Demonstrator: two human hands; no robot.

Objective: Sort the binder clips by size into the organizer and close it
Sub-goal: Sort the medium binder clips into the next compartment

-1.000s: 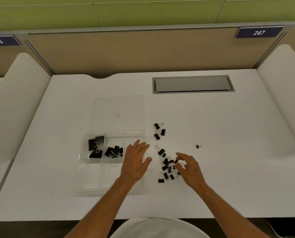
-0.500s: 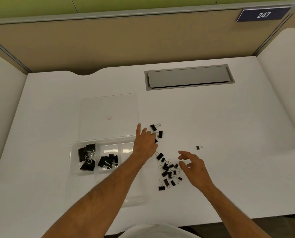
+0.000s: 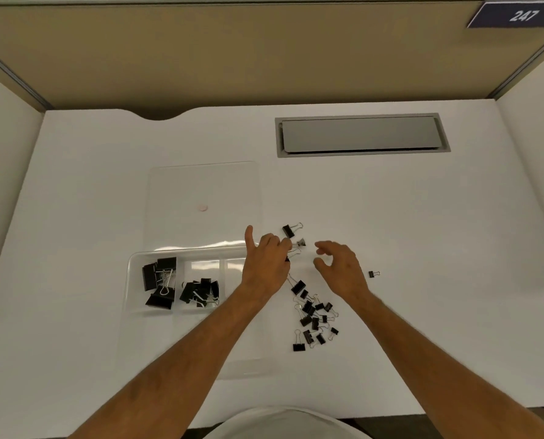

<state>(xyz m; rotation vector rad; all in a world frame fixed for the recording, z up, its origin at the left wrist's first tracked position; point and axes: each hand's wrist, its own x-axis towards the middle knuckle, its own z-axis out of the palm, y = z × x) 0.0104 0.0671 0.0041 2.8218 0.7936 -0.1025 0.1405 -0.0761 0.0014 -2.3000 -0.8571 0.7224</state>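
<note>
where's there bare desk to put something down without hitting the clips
Bare desk runs right of the lone small clip, below the grey hatch. Crowded: the loose clip pile by the organizer, under both hands.

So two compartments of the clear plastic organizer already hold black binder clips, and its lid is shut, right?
Not quite: in the head view the clear plastic organizer is open, its lid lying flat behind it. Two compartments do hold black binder clips.

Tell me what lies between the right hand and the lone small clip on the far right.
Head view: only bare white desk between the right hand and the lone small clip.
</note>
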